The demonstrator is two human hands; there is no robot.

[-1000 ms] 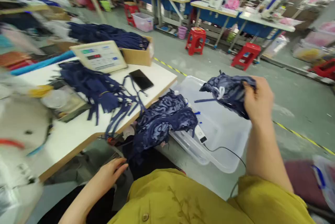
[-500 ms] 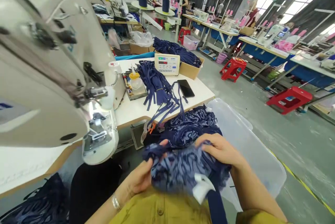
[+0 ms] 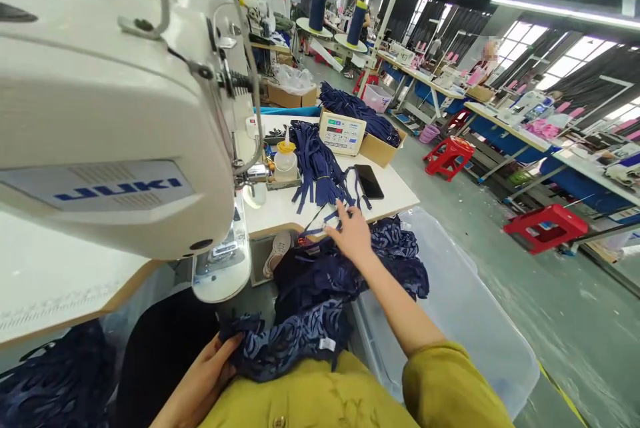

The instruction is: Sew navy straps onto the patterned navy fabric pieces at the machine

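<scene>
In my left hand (image 3: pixel 213 365) is one end of a navy lace garment (image 3: pixel 295 338), by its look a bra, closed between thumb and fingers. The garment lies across my lap with a small white label (image 3: pixel 327 344) facing up. My right hand (image 3: pixel 353 235) reaches to the table's front edge, thumb and fingers apart, at the loose navy straps (image 3: pixel 325 218). Whether its fingertips touch a strap is hard to see. Behind them lies a tied bundle of navy straps (image 3: pixel 320 165). More navy lace pieces (image 3: pixel 395 248) are heaped below my right forearm.
A white sewing machine (image 3: pixel 125 108) fills the left, its lit arm bed (image 3: pixel 223 275) beside my lap. On the table are a phone (image 3: pixel 369 181), a control panel (image 3: pixel 343 133) and an oil bottle (image 3: pixel 285 160). A clear plastic bin (image 3: pixel 450 301) stands at my right.
My right hand has let go of the garment and moved forward to the straps at the table edge. My left hand has brought the garment lower and to the left, onto my lap.
</scene>
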